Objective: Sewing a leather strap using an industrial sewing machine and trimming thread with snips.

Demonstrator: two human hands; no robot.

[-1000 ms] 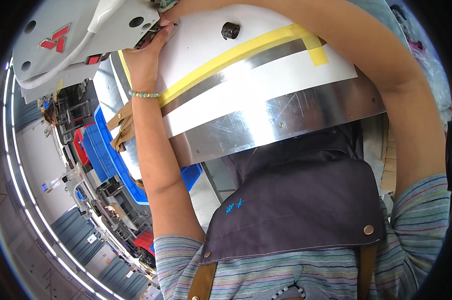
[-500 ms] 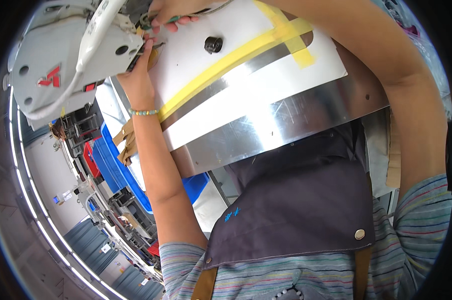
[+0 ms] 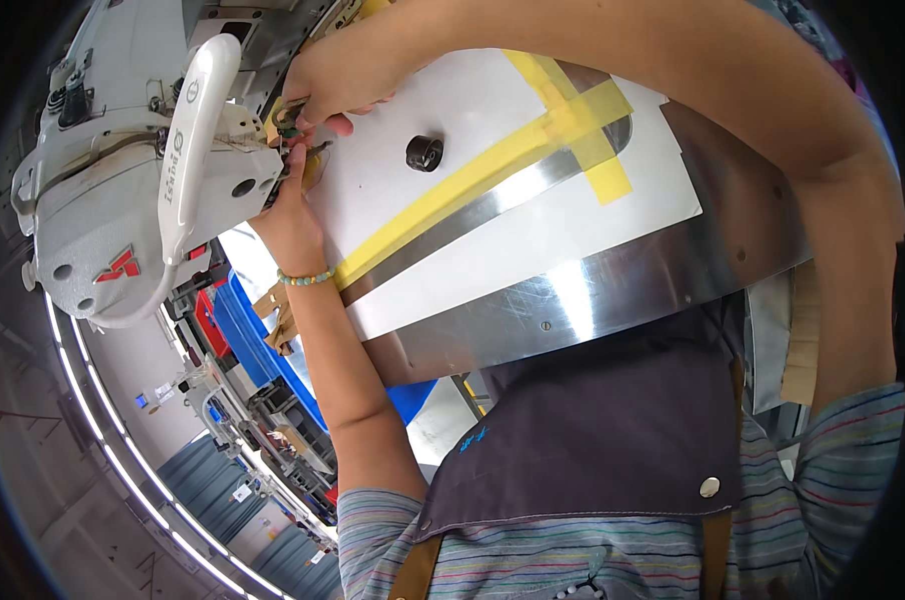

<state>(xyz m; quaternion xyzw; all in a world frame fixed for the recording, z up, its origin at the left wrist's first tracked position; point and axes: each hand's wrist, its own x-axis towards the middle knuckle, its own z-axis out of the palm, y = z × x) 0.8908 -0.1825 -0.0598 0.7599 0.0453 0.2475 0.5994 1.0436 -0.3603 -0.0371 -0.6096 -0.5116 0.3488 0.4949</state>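
A grey sewing machine head (image 3: 188, 200) stands at the upper left, with a white lamp (image 3: 198, 140) across it. My left hand (image 3: 291, 220) reaches up to the machine's needle end, its thumb raised; most of its fingers are hidden behind the head. Just above, my right hand (image 3: 338, 85) bends in from the right with fingers closed round a small object, partly metal and green, whose kind I cannot make out. Both hands' fingertips nearly meet there. To their right, a small black cylindrical part (image 3: 425, 153) lies by itself on white sheeting (image 3: 473, 100).
Yellow tape (image 3: 453, 200) runs along the sheeting and crosses at the right. A shiny metal table edge (image 3: 503, 335) curves close to my dark apron (image 3: 593, 420). Below left are a blue bin (image 3: 263, 350) and brown strips (image 3: 281, 325). Brown cardboard (image 3: 801, 330) stands at the right.
The view has shifted, so the machine and table sit lower in the picture and more of the machine shows. Both hands stay at the needle end; the black part lies in the same place.
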